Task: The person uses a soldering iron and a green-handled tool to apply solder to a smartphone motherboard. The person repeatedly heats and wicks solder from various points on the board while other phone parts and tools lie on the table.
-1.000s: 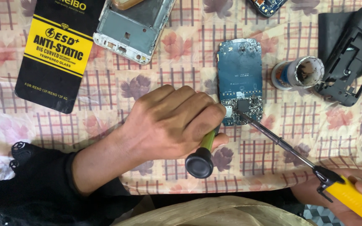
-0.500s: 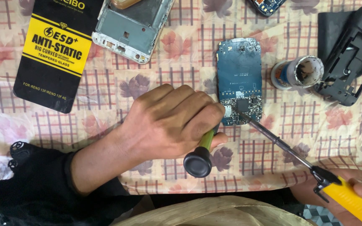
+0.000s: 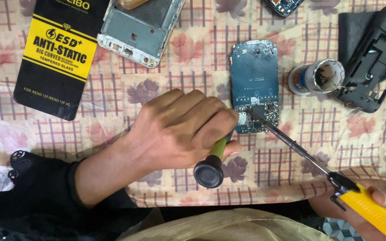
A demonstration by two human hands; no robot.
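Left hand (image 3: 179, 129) was closed around a green-shafted tool with a black knob (image 3: 209, 171); the working end was hidden under the fingers, so its kind could not be told. It rested at the lower left corner of the blue circuit board (image 3: 254, 85), which lay flat on the flower-and-check tablecloth (image 3: 193, 49) at centre.

Far left: black and yellow flat package (image 3: 56, 58). Just right of it, near the top edge, a grey metal phone frame (image 3: 141, 27). Both well apart from the board.

Soldering iron tip (image 3: 258, 112) sat on the dense component area at the board's lower end, the thin shaft running down and right to the yellow handle (image 3: 371, 209). Right hand (image 3: 380, 209) was wrapped on that handle at the frame's lower right corner, only partly in view.

Right of the board: small round tin with brown residue (image 3: 320, 76), near but not touching. Beyond it a black plastic housing (image 3: 371, 62); a second blue board fragment (image 3: 284, 5) at the top edge.

Judgement on technique: the board looked steadied only by the left-hand tool, so firm downward pressure there would stop it sliding. Tip contact should be brief and confined to one joint, as neighbouring parts sit very close. Wrist support on the table would likely help.
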